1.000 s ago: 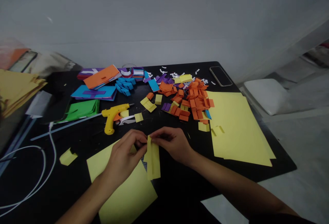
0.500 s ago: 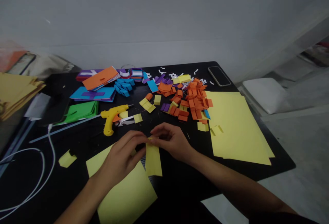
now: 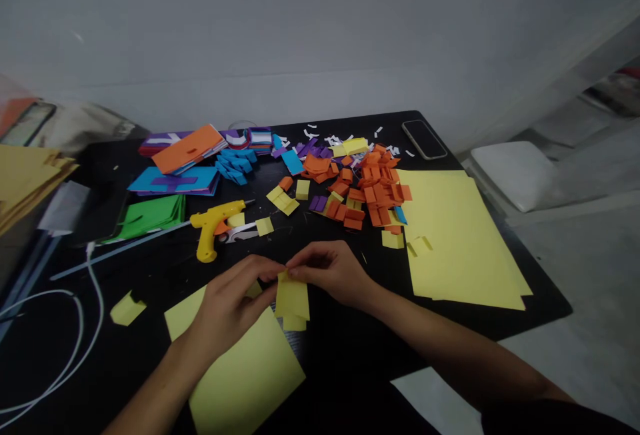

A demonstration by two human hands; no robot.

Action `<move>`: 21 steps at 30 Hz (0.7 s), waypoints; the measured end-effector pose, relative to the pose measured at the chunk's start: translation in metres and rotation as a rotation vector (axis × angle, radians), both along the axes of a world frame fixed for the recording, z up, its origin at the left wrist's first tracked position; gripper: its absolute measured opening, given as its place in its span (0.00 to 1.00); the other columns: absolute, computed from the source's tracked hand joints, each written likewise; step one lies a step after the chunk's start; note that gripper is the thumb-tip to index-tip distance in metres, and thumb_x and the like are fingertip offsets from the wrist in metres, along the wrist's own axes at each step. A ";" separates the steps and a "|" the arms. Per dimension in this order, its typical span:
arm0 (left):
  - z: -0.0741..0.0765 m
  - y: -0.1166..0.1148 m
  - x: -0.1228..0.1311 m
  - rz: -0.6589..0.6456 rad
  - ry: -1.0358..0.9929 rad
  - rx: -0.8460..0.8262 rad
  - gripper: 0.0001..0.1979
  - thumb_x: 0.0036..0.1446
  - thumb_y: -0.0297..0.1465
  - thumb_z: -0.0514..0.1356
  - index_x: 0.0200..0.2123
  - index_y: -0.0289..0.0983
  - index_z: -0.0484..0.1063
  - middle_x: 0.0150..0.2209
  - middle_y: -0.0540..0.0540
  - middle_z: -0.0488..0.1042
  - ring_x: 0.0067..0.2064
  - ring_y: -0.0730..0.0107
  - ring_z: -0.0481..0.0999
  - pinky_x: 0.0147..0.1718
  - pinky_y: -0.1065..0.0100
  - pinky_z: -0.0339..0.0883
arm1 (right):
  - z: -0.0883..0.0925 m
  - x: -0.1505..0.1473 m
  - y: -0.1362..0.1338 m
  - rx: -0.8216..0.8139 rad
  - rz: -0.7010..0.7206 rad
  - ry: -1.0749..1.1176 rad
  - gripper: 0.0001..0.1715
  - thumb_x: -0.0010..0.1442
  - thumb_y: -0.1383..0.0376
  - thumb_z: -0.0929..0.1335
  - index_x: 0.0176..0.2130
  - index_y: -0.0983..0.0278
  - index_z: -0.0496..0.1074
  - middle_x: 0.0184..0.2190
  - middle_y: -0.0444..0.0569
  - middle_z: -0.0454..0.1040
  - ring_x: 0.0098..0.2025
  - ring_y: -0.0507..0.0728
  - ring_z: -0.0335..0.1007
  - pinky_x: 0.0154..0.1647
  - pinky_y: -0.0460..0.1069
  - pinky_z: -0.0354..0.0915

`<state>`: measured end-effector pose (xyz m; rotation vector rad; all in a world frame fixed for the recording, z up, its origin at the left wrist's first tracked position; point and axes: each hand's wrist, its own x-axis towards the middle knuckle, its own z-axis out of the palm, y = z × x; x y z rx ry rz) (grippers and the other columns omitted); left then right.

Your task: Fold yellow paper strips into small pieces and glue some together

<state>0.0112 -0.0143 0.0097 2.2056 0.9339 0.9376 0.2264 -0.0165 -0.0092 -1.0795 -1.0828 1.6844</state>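
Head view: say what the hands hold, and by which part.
The left hand and the right hand together pinch a small folded yellow paper piece by its top edge; the rest hangs below the fingers.

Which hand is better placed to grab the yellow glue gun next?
Probably the left hand: the glue gun lies on its side of the yellow paper both hands pinch; the right hand would cross over.

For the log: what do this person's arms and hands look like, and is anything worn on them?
The left hand and right hand are bare: no gloves, rings or watch show. The left forearm and right forearm are bare too, with no sleeve over them. Only at the bottom right corner, past the right forearm, does dark cloth show, perhaps a sleeve.
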 end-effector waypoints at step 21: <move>-0.005 0.003 -0.004 0.041 -0.015 -0.177 0.07 0.62 0.31 0.67 0.44 0.40 0.79 0.35 0.48 0.83 0.33 0.68 0.83 0.30 0.73 0.78 | 0.000 0.001 0.002 -0.026 0.080 -0.037 0.17 0.48 0.54 0.81 0.33 0.63 0.83 0.29 0.46 0.83 0.32 0.55 0.79 0.38 0.49 0.74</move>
